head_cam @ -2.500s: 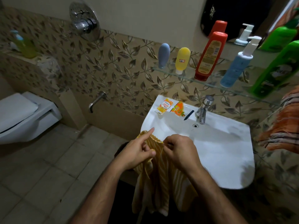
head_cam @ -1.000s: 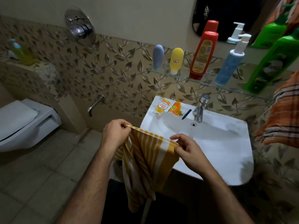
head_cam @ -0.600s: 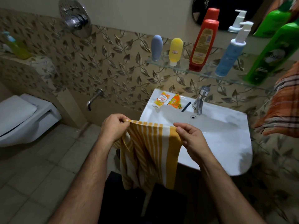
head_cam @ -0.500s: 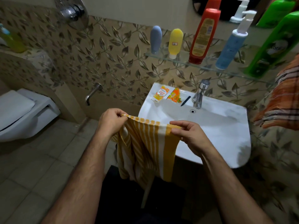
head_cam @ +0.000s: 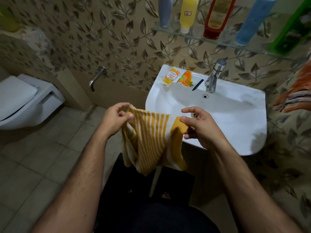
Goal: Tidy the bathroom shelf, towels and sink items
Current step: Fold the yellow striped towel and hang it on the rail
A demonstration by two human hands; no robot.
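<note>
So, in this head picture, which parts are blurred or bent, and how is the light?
Head view: dim light; orange cloth at the right edge smeared by blur; glass shelf and bottles lean from wide-angle distortion; striped towel and sink fairly sharp.

A bathroom wall tiled in a brown leaf pattern is seen across the top of the frame. A white wall-hung toilet is mounted at left, above a floor laid with beige square tiles. A chrome spout projects from the wall at centre. Lighting is dim.
</note>
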